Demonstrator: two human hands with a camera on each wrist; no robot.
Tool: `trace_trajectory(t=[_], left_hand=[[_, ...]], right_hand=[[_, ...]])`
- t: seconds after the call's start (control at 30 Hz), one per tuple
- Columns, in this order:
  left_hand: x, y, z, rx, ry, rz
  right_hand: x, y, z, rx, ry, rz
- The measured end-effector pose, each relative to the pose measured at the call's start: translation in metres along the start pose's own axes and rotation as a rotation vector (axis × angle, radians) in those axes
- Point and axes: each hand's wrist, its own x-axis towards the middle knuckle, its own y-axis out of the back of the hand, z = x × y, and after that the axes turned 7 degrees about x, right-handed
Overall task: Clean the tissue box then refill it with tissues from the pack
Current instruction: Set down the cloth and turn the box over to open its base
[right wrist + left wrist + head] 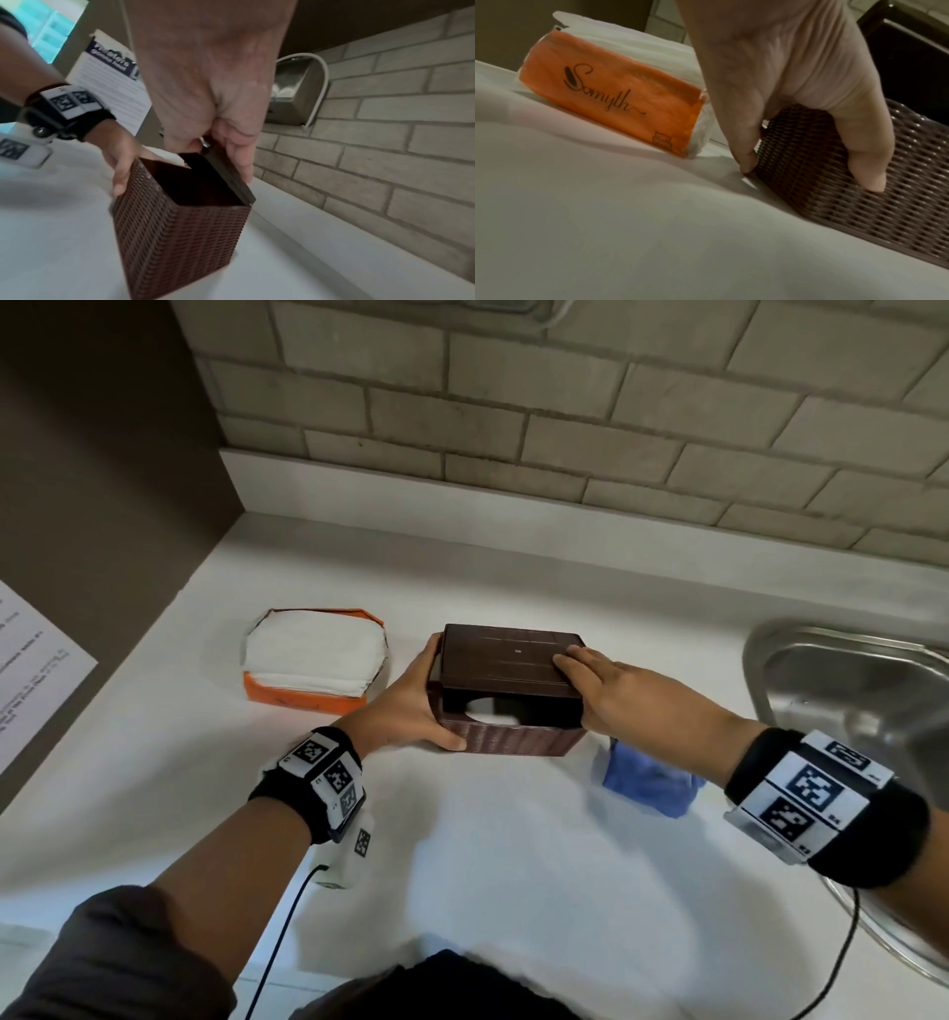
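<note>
A brown woven tissue box (513, 743) stands on the white counter (462, 839) with its flat brown lid (506, 660) lifted at the near edge. Its inside looks dark and empty. My left hand (413, 706) grips the box's left end, thumb on the near woven side (859, 203). My right hand (603, 683) pinches the lid's right end (226, 174), fingers on top and thumb under it. The orange tissue pack (313, 662), torn open with white tissues showing, lies just left of the box (608, 101).
A crumpled blue cloth (647, 783) lies on the counter under my right forearm. A steel sink (847, 680) is at the right. The brick wall (565, 428) runs behind, with a metal dispenser (295, 91) on it. A brown side panel (102, 480) with a paper notice stands at the left.
</note>
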Motion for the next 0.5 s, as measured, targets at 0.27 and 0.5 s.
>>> trace_trajectory(t=[0.27, 0.5], left_hand=[[-0.001, 0.002, 0.004, 0.073, 0.078, -0.014], [-0.016, 0.008, 0.006, 0.174, 0.087, -0.001]], right_hand=[[-0.009, 0.019, 0.01, 0.354, -0.096, 0.343], [-0.008, 0.05, 0.021, 0.537, -0.155, 0.533]])
